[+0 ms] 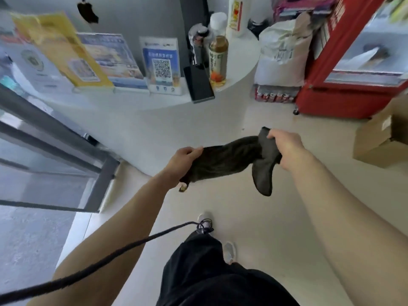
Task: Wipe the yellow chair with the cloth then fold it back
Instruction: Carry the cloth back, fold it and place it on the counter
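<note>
While I look down from the head camera, both hands are out in front of me above the pale floor (254, 206), with the dark cloth (229, 161) stretched between them in the air. My left hand (184, 161) is closed around one bunched end of the cloth, thumb on top, and a small tag hangs just below that grip. My right hand (286, 149) is clenched on the other end, where a loose flap of the fabric droops down under the fist. The middle of the cloth sags slightly and touches nothing else.

Ahead of the hands curves a white counter (132, 102). On it stand a yellow sign (64, 49), a blue QR-code stand (162, 67), a black phone (198, 85) and a bottle of amber drink (218, 60). To the right of the counter sit a white sack (282, 54) and a red cooler (344, 69), with a cardboard box (379, 140) near the right edge. Below me I can see black trousers (209, 272), two pale shoes, and a black strap (99, 263) crossing my left forearm.
</note>
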